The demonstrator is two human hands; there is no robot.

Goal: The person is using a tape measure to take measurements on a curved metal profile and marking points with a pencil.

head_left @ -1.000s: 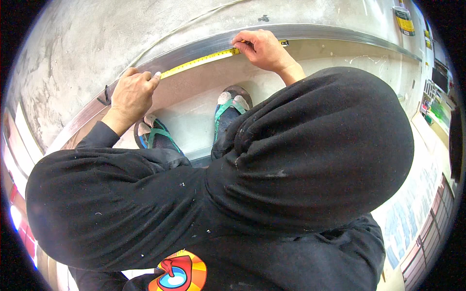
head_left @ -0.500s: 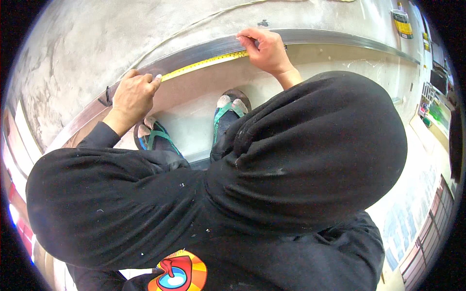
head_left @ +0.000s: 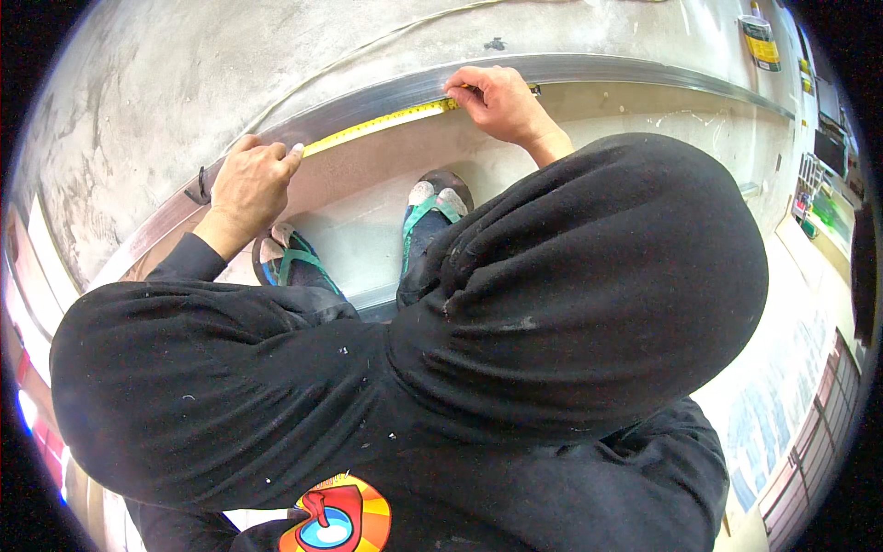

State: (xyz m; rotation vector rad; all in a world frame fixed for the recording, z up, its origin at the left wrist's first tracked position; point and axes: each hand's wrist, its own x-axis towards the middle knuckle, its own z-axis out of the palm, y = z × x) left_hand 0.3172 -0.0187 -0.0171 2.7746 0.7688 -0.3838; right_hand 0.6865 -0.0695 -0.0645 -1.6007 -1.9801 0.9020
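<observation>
A long grey metal bar (head_left: pixel 607 69) crosses in front of me. Along it lies the yellow blade of a tape measure (head_left: pixel 377 124), drawn straight between my hands. My left hand (head_left: pixel 250 184) is closed over the bar, its thumb pressing the left end of the visible blade. At the other end, my right hand (head_left: pixel 501 103) has thumb and fingers pinched together at the blade, knuckles up. A small dark piece pokes out to the right of that hand; what it is I cannot make out. The tape's case does not show.
My sandalled feet (head_left: pixel 432 207) stand just behind the bar. A pale cord (head_left: pixel 359 51) runs over the grey concrete floor (head_left: pixel 184 74) beyond it. A yellow-and-black can (head_left: pixel 761 46) is at the far right. Dark ties (head_left: pixel 198 189) circle the bar left of my left hand.
My right hand has shifted slightly left along the bar, and more of the small dark piece shows beside it. The left hand stays in place.
</observation>
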